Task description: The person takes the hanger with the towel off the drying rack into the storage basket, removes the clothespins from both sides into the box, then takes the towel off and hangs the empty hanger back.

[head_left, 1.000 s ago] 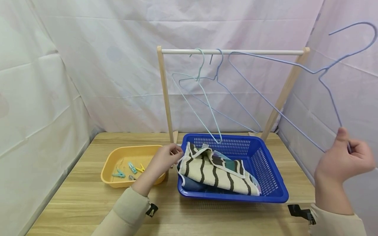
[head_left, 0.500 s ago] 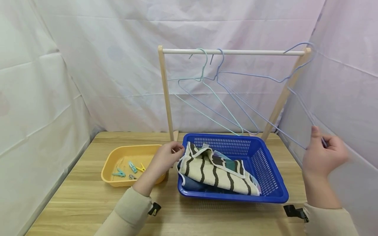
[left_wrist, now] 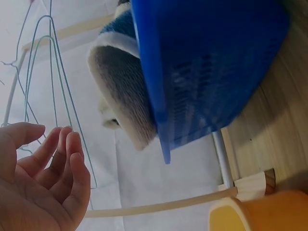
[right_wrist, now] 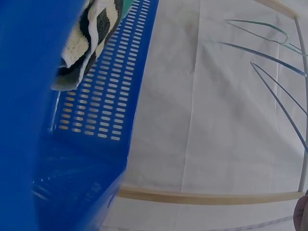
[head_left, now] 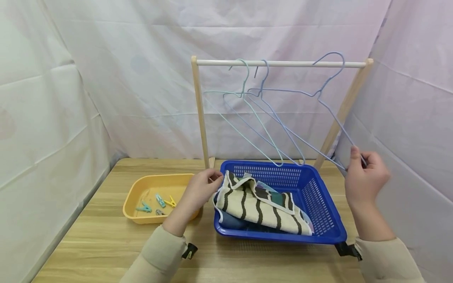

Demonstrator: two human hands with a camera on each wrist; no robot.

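Note:
My right hand (head_left: pixel 366 177) grips a light blue wire hanger (head_left: pixel 319 93) by its lower right corner. This hanger's hook rises at the rail (head_left: pixel 290 63), near the right post, overlapping it in the head view. Only a sliver of the right hand shows in its wrist view. My left hand (head_left: pixel 201 186) hovers by the left rim of the blue basket (head_left: pixel 279 237), fingers loosely bent. In the left wrist view, nothing lies between its fingers (left_wrist: pixel 76 178). A cream towel with dark wavy stripes (head_left: pixel 255 208) lies folded in the basket, over darker cloth.
A mint green hanger (head_left: pixel 245 80) and another blue hanger (head_left: pixel 262 84) hang on the rail's left half. Left of the basket stands a yellow tub (head_left: pixel 129 214) holding several clothespins (head_left: pixel 160 200). White curtains (head_left: pixel 152 86) enclose the wooden table (head_left: pixel 95 236).
My right hand has carried the blue hanger leftward and away from me, bringing its hook from the far right to the rail. The mint green hanger has swung. My left hand has barely moved.

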